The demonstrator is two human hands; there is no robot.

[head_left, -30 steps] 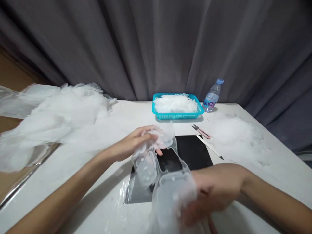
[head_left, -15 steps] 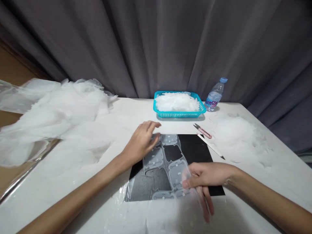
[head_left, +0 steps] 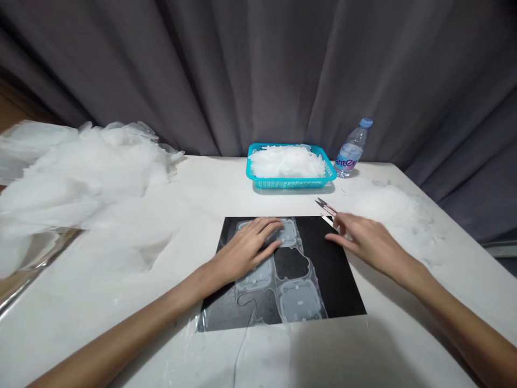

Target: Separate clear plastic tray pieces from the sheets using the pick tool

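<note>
A clear plastic sheet with greyish printed rounded shapes and cut-out gaps lies over a black rectangular board. My left hand rests on the sheet's upper left part, palm down and fingers extended. Past the board's upper right corner, my right hand is over a pair of pink-handled thread snips and a thin white pen-like stick. Its thumb stands apart from its bent fingers, which partly cover both tools. No grip on either tool shows.
A turquoise basket of white fluffy fibre stands at the back, beside a water bottle. A large heap of white fibre spreads over the left, and a smaller pile lies at the right. Grey curtain hangs behind.
My right hand has let go of the plastic sheet's lower right part and moved up and right to the snips. My left hand has come down flat on the sheet.
</note>
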